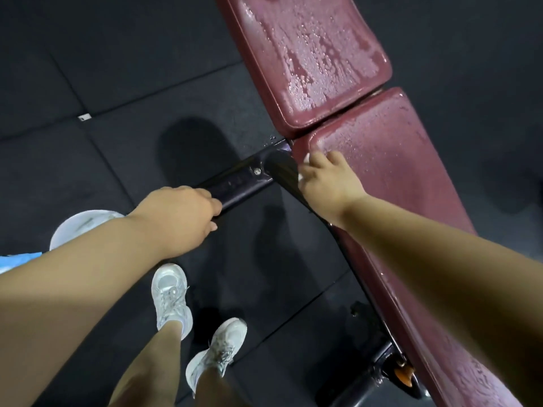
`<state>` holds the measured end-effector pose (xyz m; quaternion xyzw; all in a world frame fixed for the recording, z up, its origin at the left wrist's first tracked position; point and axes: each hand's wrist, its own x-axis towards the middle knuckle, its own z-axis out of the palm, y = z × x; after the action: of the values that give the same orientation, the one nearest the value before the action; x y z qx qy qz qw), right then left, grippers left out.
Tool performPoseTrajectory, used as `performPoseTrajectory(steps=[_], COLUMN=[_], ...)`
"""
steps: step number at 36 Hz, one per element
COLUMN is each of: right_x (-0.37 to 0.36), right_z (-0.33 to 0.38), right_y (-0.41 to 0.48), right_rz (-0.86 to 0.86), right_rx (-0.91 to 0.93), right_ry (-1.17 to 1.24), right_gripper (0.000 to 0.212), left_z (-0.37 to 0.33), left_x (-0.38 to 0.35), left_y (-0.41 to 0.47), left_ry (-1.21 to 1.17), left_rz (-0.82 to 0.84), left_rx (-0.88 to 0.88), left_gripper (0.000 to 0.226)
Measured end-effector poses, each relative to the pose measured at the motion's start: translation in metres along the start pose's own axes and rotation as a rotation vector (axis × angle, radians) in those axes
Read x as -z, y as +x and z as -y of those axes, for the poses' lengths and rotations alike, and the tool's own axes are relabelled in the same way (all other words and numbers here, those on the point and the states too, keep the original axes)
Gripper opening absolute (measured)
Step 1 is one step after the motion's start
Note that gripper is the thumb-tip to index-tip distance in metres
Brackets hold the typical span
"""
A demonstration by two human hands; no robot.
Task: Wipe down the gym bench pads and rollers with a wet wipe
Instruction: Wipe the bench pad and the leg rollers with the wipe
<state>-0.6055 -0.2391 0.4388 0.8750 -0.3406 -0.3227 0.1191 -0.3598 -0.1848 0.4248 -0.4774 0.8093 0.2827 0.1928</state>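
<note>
Dark rubber floor tiles (88, 69) filled the whole left half and the far right edge of the frame, and the widest open room lay in the upper left. The maroon long pad (396, 201) ran from the centre down to the lower right corner. Its top surface was filmed with pale wet streaks, and its left edge overhung a black frame rail. Above it, across a narrow gap, the seat pad (308, 60) reached the top edge of the frame, wet and blotched too, with its rolled lip nearly meeting the long pad's upper end.

A black crossbar (241, 183) stuck out leftward from under that joint. The left hand (179, 218) lay over its free end at centre left, the grip closed with fingers curled round the bar. The right hand (326, 180) sat on the long pad's upper left corner, right at the edge, its grip bunched on the wet wipe (301, 176). Only white slivers of the wipe showed beneath the fingers.

Two white shoes (170, 298) stood on the floor at lower centre, near the rail but apart from it. A white round container (79, 224) sat at the left edge, partly hidden by the forearm. An orange knob (404, 374) showed under the pad at lower right, and a small white scrap (84, 116) lay on a tile seam in the upper left.
</note>
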Motion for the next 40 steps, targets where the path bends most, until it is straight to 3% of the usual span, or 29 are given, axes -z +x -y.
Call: performPoseTrajectory(steps=[2, 4, 7, 11, 15, 19, 24, 26, 32, 35, 38, 40], right_x=[-0.009, -0.019, -0.022, -0.009, 0.006, 0.017, 0.017, 0.022, 0.042, 0.06, 0.051, 0.045], right_z=[0.006, 0.011, 0.011, 0.006, -0.007, -0.021, -0.024, -0.027, -0.056, -0.074, -0.071, -0.062], right_y=[-0.016, -0.037, -0.052, -0.02, 0.038, 0.071, 0.074, 0.083, 0.152, 0.173, 0.164, 0.143], right_rz=[0.091, 0.172, 0.261, 0.184, -0.024, -0.036, -0.035, -0.098, -0.261, -0.211, -0.023, -0.023], right_rx=[0.06, 0.134, 0.197, 0.234, 0.182, 0.111, 0.404, 0.518, 0.474, 0.347, 0.453, 0.536], right_ry=[-0.059, -0.068, 0.016, -0.014, -0.039, 0.048, 0.063, 0.001, -0.011, 0.02, -0.004, -0.048], right_gripper=[0.026, 0.004, 0.02, 0.021, 0.001, 0.005, 0.033, 0.019, 0.034, 0.006, 0.018, 0.023], left_z=[0.007, 0.012, 0.019, 0.031, 0.043, 0.05, 0.056, 0.057, 0.064, 0.069, 0.073, 0.075], left_x=[0.004, 0.008, 0.016, 0.026, 0.035, 0.04, 0.045, 0.048, 0.061, 0.069, 0.076, 0.08], left_y=[0.001, 0.002, 0.007, 0.015, 0.023, 0.027, 0.028, 0.031, 0.045, 0.05, 0.052, 0.052], left_ry=[-0.007, -0.015, -0.011, -0.008, -0.015, -0.016, -0.064, -0.09, -0.174, -0.208, -0.22, -0.24], left_rz=[0.005, 0.013, 0.021, 0.005, 0.009, 0.018, 0.024, 0.013, -0.023, -0.028, -0.024, -0.019], left_rx=[0.0, -0.004, -0.015, -0.017, 0.011, 0.051, 0.119, 0.142, 0.244, 0.304, 0.352, 0.377], left_gripper=[0.028, 0.03, 0.031, 0.03, 0.03, 0.031, 0.032, 0.031, 0.029, 0.029, 0.027, 0.027])
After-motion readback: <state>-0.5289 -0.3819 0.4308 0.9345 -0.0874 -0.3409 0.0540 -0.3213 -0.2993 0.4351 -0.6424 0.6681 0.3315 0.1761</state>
